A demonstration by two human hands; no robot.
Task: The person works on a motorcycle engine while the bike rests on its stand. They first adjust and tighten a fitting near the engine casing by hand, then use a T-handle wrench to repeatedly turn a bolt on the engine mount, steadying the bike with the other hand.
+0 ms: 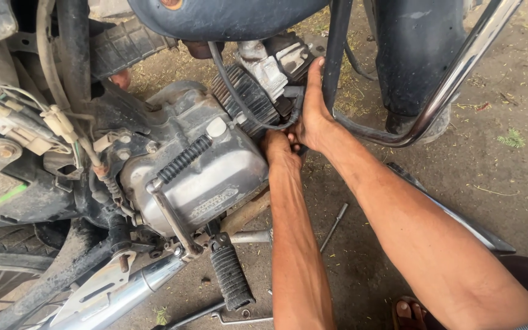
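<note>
I look down at a motorcycle engine (203, 177) with a grey side cover and a black finned cylinder (245, 98). My left hand (279, 150) reaches under the front of the engine, its fingers curled and mostly hidden behind the casing. My right hand (313, 113) presses against the cylinder area, thumb pointing up beside a black frame tube (337, 55). A black cable (233, 91) loops across the cylinder toward both hands. What the fingers hold is hidden.
A chrome crash guard (453, 79) curves at the right. A rubber footpeg (230, 275), kick lever (181, 160) and exhaust pipe (123, 293) sit low left. A metal rod (334, 226) and a wrench (239, 318) lie on the dirt floor. My sandalled foot (407, 311) is at the bottom.
</note>
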